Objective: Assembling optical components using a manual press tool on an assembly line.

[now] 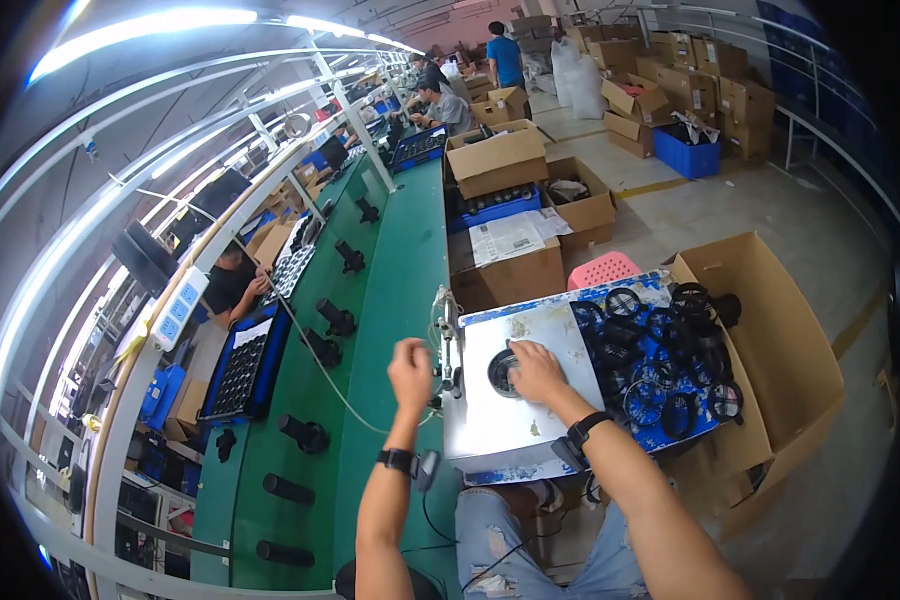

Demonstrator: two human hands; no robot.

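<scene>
Grey metal fills the middle: a flat-topped box (515, 400) with a round opening, and the right hand (537, 370) lies spread over it, fingers loose on a black ring (503, 372) sitting in that opening, pressing rather than gripping. Left hand (410, 372) is up beside the box's left edge, fingers curled in a fist near a small upright fitting (448, 345) with wires; whether it pinches anything, I can't tell. Looks like the seating step, ring being set into the hole. Next call, as I judge it: keep the ring flat under the fingertips and work whatever control sits by the left fist.

Just beyond the right fingertips, a blue tray (660, 370) piled with more black rings, touching the box's far side. Past that, a big open cardboard carton (780, 340). Out from the left knuckles runs the green belt (390, 300), black cylinders (330, 320) dotted along it, a thin cable crossing it. Farther off, cartons, a pink stool (602, 268) and seated workers (445, 105).
</scene>
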